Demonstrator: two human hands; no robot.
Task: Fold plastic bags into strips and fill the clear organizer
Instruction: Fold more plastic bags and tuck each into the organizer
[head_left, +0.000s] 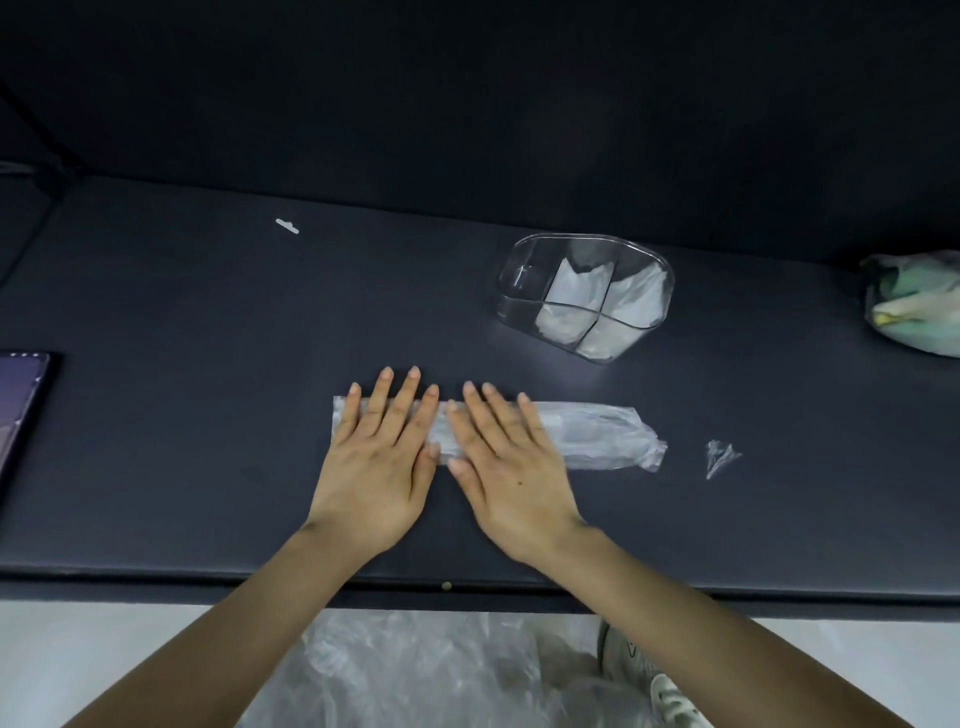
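View from the head camera, read from left to right. At the far left edge, well away from the fingers, lies the corner of a dark screen (21, 415) on the black table (156, 467). A small white scrap (287, 226) sits far beyond the left fingertips, near the table's back edge.

The left hand (382, 462) lies palm down, its fingers (402, 400) straight and spread wide, pressing the left part of the folded plastic bag strip (592, 434); the strip's left end shows just outside the little finger. The right hand (511, 467) lies just beside it, also flat, its fingers (488, 410) straight and only slightly apart, pressing the strip's middle. Neither hand grips anything; the two thumbs nearly meet over the strip's near edge.

The strip runs crosswise under both sets of fingers, and its crumpled right end extends past the right little finger. The clear organizer (584, 296) stands beyond the right fingertips and to their right, apart from them; white folded bags fill the compartments on its right side. A small clear plastic scrap (719, 457) lies just past the strip's right end. A greenish bag bundle (914, 304) rests at the far right edge.

Below the table's near edge, beneath the forearms, is a heap of clear plastic (415, 670), with a shoe (670, 696) to its right.
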